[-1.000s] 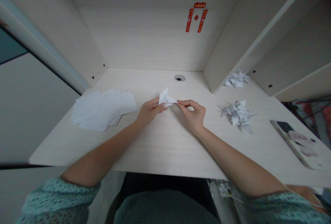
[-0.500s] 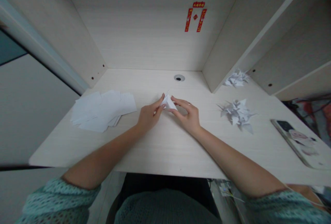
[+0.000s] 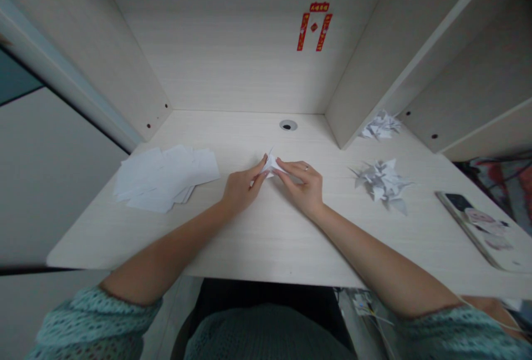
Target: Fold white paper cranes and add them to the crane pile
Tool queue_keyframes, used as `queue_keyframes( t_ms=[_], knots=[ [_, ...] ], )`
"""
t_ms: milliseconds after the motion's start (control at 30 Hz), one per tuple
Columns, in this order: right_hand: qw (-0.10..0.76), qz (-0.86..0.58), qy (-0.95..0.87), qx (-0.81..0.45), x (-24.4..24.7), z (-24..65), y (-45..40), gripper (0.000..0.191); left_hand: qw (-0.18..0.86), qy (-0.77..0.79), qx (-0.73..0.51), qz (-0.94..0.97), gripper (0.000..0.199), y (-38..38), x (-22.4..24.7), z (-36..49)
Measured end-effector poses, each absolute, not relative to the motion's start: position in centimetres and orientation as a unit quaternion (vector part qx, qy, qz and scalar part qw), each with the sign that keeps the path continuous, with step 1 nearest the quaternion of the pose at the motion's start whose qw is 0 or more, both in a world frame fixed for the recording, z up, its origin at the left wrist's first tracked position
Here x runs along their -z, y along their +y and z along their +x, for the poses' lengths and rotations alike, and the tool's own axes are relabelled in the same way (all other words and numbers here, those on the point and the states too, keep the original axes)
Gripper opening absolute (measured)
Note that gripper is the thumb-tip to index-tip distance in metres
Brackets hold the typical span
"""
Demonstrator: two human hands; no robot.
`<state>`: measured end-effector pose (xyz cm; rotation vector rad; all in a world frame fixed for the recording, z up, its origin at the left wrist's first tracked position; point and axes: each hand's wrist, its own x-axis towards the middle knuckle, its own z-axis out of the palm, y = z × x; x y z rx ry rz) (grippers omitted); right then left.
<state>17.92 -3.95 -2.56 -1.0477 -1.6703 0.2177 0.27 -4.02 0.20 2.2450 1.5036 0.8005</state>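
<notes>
A small folded piece of white paper (image 3: 272, 165) is pinched at the middle of the pale wood-grain desk (image 3: 266, 243). Its pointed tip stands upward. My left hand (image 3: 242, 188) grips its left side with the fingertips, and my right hand (image 3: 301, 187) holds its right side, with a ring on one finger. Both hands rest low over the desk, and their fingers hide much of the paper's lower part. A loose stack of white paper sheets (image 3: 162, 178) lies to the left of my left hand.
Right of my right hand lie folded white paper cranes (image 3: 381, 183), with more (image 3: 380, 126) by the shelf panel. A phone in a patterned case (image 3: 477, 232) sits near the right edge. Pale wooden panels (image 3: 415, 55) box in the desk, which has a cable grommet (image 3: 288, 125) at the back.
The hands have moved closer together around the paper, which now looks flatter and more tightly folded than one second ago. My right hand has shifted from pinching its tip to holding its side.
</notes>
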Motion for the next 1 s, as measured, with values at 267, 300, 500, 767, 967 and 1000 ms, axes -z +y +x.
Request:
queue_keyframes(
  t_ms=[267, 300, 500, 767, 967, 1000],
  knots=[
    [0.542, -0.44, -0.711, -0.08, 2.5, 18.0, -4.0, 0.023, 0.193, 0.53, -0.29, 0.773, 0.046, -4.2, -0.1, 0.4],
    [0.537, -0.436, -0.718, -0.077, 2.5, 18.0, -4.0, 0.023, 0.196, 0.53, -0.294, 0.771, 0.045, -4.1, -0.1, 0.4],
    [0.515, -0.397, -0.758, -0.051, 2.5, 18.3, -3.8, 0.029, 0.233, 0.53, -0.327, 0.747, 0.035, -4.0, 0.1, 0.4],
    [0.5, -0.377, -0.777, -0.068, 1.8, 17.8, -4.2, 0.054, 0.495, 0.435, -0.423, 0.622, 0.033, -2.7, 1.1, 0.3],
    [0.505, -0.403, -0.759, -0.082, 2.2, 18.0, -4.0, 0.06, 0.603, 0.4, -0.454, 0.52, 0.038, -2.5, 0.8, 0.5],
    [0.505, -0.404, -0.758, -0.085, 2.3, 18.0, -4.0, 0.06, 0.606, 0.4, -0.451, 0.519, 0.038, -2.5, 0.8, 0.5]
  ],
)
